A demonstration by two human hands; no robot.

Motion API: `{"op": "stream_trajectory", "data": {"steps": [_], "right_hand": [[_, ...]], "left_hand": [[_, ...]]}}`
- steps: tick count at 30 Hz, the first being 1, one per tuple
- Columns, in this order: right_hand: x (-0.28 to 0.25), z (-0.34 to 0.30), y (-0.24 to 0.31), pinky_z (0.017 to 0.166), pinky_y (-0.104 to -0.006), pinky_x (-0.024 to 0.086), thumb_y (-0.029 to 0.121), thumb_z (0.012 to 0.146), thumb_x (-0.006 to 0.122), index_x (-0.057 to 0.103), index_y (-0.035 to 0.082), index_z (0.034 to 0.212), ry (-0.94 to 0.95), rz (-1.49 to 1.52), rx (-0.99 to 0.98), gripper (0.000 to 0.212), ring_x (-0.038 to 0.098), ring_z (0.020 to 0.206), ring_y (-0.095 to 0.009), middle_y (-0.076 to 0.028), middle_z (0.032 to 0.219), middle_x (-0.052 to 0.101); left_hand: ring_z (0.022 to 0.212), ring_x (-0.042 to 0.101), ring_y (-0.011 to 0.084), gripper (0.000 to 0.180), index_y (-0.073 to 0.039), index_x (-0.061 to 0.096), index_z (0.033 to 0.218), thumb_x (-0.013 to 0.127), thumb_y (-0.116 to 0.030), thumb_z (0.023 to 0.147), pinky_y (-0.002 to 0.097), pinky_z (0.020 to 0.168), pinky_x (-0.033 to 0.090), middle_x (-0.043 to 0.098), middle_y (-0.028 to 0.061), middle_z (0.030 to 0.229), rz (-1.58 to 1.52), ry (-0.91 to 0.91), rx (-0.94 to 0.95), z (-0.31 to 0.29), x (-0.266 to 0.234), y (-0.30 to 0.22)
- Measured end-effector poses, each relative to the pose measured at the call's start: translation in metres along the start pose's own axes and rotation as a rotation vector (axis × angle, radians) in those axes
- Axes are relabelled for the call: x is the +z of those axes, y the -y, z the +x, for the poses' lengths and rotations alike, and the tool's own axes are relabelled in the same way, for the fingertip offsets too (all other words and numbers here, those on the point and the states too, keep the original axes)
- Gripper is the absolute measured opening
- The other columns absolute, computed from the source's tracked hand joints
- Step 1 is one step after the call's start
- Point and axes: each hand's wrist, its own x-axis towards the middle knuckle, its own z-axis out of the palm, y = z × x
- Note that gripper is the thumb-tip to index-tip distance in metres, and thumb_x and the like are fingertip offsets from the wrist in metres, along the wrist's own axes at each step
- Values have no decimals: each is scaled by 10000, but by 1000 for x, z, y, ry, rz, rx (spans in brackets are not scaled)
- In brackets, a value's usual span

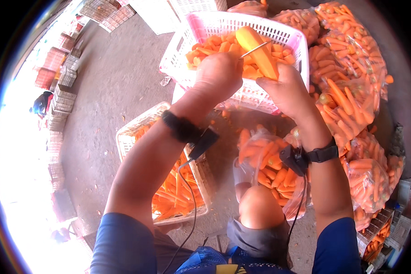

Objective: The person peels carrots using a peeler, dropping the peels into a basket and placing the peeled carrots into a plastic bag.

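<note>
Now, from the far left, stacked crates [61, 102] line the floor's edge, well clear of the work. Moving in, there's the pale crate [201, 213] loaded with long, thin carrot lengths, below the left forearm. Next, the white-and-pink basket [242, 16], and over it the left grip [220, 75], fingers curled into a fist round the knife [255, 49], its handle hidden in the palm. The blade reaches rightward across the big carrot [256, 51]; whether it has bitten in, I can't tell. A firm wrist and a short, steady stroke look best here, edge angled away from the other hand.

And the carrot, 1 thick piece, hangs tilted above the basket's heap of chunks [211, 44]: a fine spot, since cut bits should drop straight in. On to the right grip [285, 89], pinching the carrot's lower end, thumb on the near side, the other fingers mostly out of sight. That thumb sits below the blade, so a slip could run toward it; holding far back on the stub would help. Finally, at far right, bagged carrots [349, 102] lie piled up beside the basket.
</note>
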Motion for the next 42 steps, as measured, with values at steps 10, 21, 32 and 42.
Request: {"op": "stream_trajectory", "data": {"steps": [10, 21, 32, 42], "right_hand": [[-9, 16, -25, 429, -221, 348, 137, 821, 644, 590, 13, 992, 78, 82, -71, 218, 434, 469, -54, 33, 597, 471], [-25, 25, -27, 563, -264, 423, 203, 900, 630, 587, 30, 1030, 139, 563, 314, 221, 524, 603, -103, 4, 729, 545], [-15, 21, -25, 362, -196, 260, 210, 934, 608, 542, 66, 1019, 408, 621, 392, 180, 289, 408, -30, 64, 582, 375], [-58, 46, -38, 699, -250, 501, 295, 865, 706, 493, 32, 1301, -60, 218, 315, 552, 666, 835, -149, -94, 1023, 660]], "left_hand": [[732, 647, 386, 234, -44, 662, 872, 492, -199, 912, 476, 687, 509, 657, 195, 769, 314, 426, 286, 42, 45, 43], [720, 635, 392, 229, -34, 619, 826, 530, -228, 908, 478, 658, 500, 638, 199, 735, -245, 15, -46, -1, 33, 15], [728, 646, 365, 235, -22, 645, 841, 518, -206, 909, 465, 681, 507, 649, 192, 747, -68, 150, 57, 10, 45, 20], [505, 517, 69, 299, -21, 616, 694, 588, -203, 929, 252, 487, 391, 572, 16, 555, -548, 342, -503, -64, -6, 56]]}}
